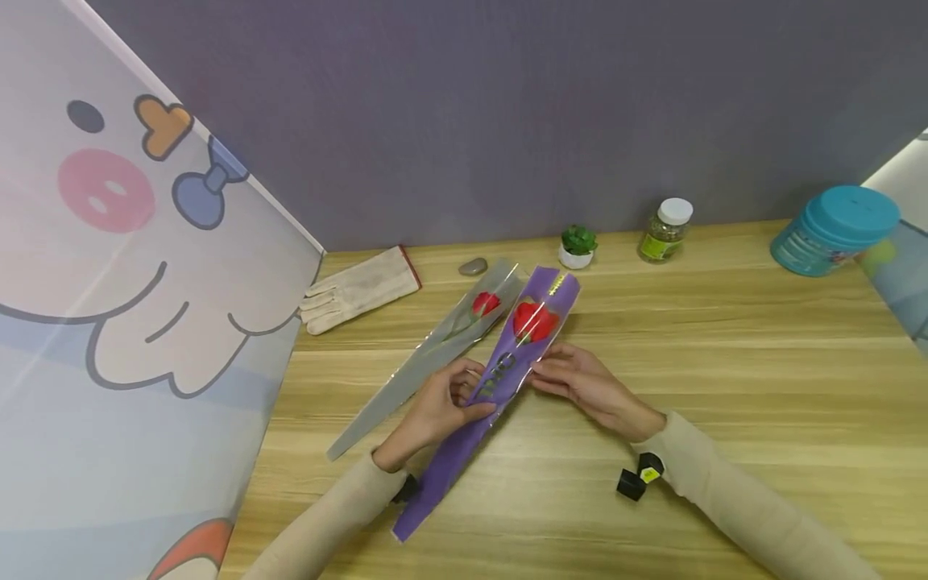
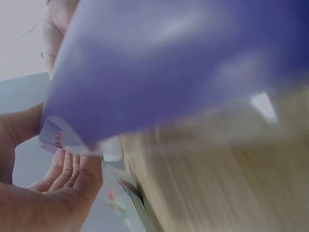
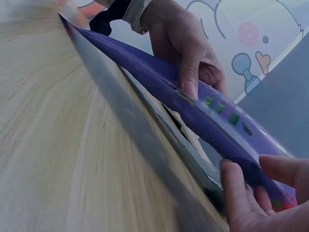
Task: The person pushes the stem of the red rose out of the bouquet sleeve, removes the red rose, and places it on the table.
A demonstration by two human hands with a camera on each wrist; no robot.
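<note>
On the wooden table (image 1: 725, 362): a work glove (image 1: 360, 290), a grey pebble (image 1: 473, 267), a small potted plant (image 1: 577, 246), a white-capped jar (image 1: 665, 229) and a teal tub (image 1: 834, 229); a cartoon banner (image 1: 123, 282) stands alongside.

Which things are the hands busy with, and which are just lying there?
In use: purple sleeve with a red rose, held by left hand and right hand.
Lying about: grey sleeve, glove, stone, plant, jar, tub.

- A wooden table (image 1: 725, 387) with light grain.
- A grey-purple wall (image 1: 507, 105) stands along the far edge of the table.
- A cartoon panel (image 1: 109, 322) stands at its left edge.
</note>
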